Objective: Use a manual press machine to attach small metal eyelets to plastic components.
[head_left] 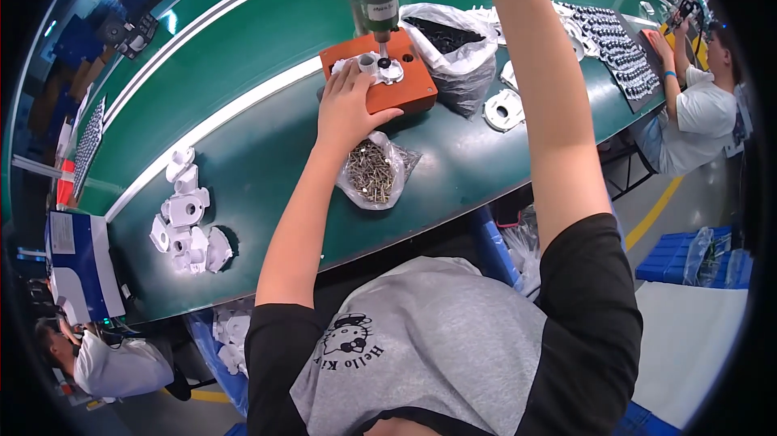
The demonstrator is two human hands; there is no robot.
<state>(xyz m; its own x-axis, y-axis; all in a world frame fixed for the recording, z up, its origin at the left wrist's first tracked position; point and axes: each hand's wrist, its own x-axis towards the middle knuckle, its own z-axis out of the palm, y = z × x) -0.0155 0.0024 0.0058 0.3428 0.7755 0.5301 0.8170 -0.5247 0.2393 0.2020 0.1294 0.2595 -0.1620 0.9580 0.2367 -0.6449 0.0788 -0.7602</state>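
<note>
My left hand (348, 104) lies over a white plastic housing part (392, 72) on an orange block fixture (417, 95). Its fingers hold the part's left side, and the thumb reaches along the block's front. The spindle of a green bench press (383, 11) comes down onto a small black round piece (384, 62) at the part. My right forearm stretches up past the top edge, so that hand is out of sight. Close to my left wrist is a clear bag of metal screws (372, 173). Behind the block's right side sits a bag of black pieces (449, 35).
White housings (184, 209) are grouped on the green table's left, with another white part (503, 110) at right. Rows of dark parts (611, 48) lie on a far-right board. One co-worker (700, 104) sits at right, another (113, 363) at lower left, near a white-blue machine (81, 266).
</note>
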